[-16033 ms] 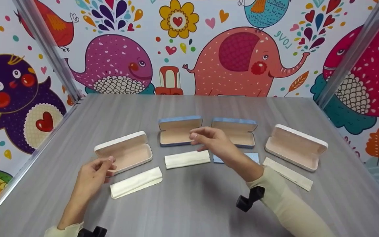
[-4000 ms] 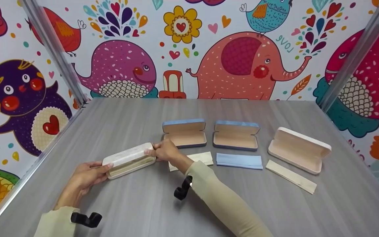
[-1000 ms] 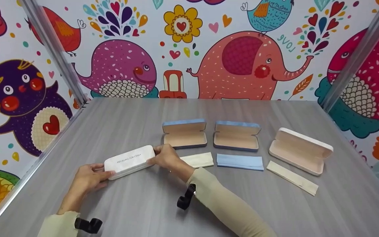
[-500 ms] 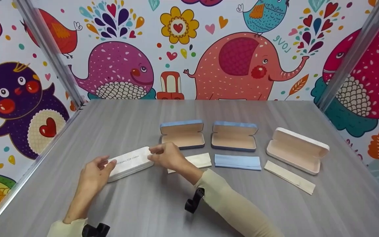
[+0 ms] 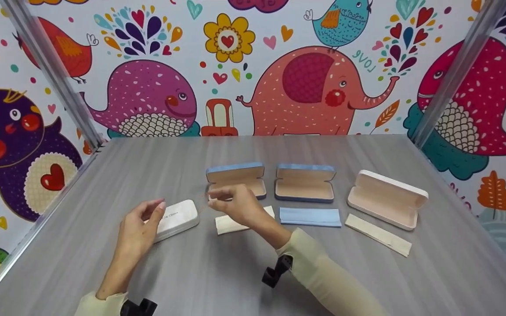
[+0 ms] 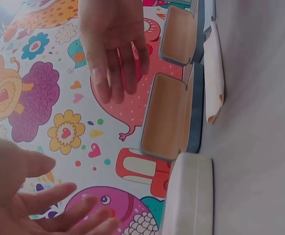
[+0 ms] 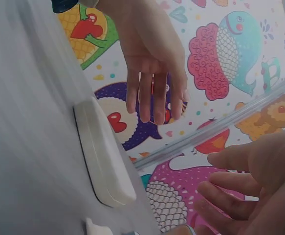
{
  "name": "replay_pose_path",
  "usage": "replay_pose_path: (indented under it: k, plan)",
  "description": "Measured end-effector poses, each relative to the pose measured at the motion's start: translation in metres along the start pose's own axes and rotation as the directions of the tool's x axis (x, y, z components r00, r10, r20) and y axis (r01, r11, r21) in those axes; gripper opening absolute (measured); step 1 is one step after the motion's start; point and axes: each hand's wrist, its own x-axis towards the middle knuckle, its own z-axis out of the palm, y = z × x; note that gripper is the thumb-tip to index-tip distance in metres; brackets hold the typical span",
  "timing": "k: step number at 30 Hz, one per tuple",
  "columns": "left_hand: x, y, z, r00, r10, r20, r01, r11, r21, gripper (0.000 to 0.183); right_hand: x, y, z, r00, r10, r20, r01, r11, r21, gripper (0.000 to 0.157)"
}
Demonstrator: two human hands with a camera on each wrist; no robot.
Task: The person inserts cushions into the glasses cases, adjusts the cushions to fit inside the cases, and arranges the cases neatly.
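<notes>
A closed white glasses case (image 5: 180, 216) lies on the grey table, slightly aslant, with print on its lid. My left hand (image 5: 138, 229) hovers over its left end, covering part of it, with fingers loosely bent and nothing in them. Likewise empty, my right hand (image 5: 240, 205) is raised to the right of the case. It overlaps an open blue glasses case (image 5: 240, 175) and a folded cream cloth (image 5: 231, 225). Both wrist views show the white case apart from the relaxed fingers of the left hand (image 7: 152, 73) and the right hand (image 6: 115, 44).
Farther right stand a second open blue glasses case (image 5: 305, 191) and an open white one (image 5: 380, 206). A folded blue cloth (image 5: 310, 217) and a narrow cream cloth (image 5: 378, 235) lie before them. A patterned wall (image 5: 279, 26) closes off the back.
The left white case was open with a cream cloth before it; later its lid came down over the cloth inside. Since then both hands have let go and risen, the right one moving rightward.
</notes>
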Motion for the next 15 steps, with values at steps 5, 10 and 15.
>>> replay_pose_path:
  k: [5,10,15]
  plan:
    - [0.003,0.008,0.011,0.998,0.015,-0.053,-0.020,0.996,-0.088,0.034,-0.004,0.005,-0.019,0.998,-0.039,-0.049,0.039,0.999,-0.010,0.028]
    - [0.008,0.020,0.023,0.998,0.041,-0.055,-0.053,0.974,-0.221,0.032,-0.009,0.012,-0.039,0.998,-0.013,-0.069,0.015,0.999,0.036,0.030]
    - [0.016,0.029,0.040,0.998,0.046,-0.032,-0.052,0.974,-0.221,0.028,-0.014,0.021,-0.057,0.994,0.011,-0.105,-0.003,0.997,0.071,0.029]
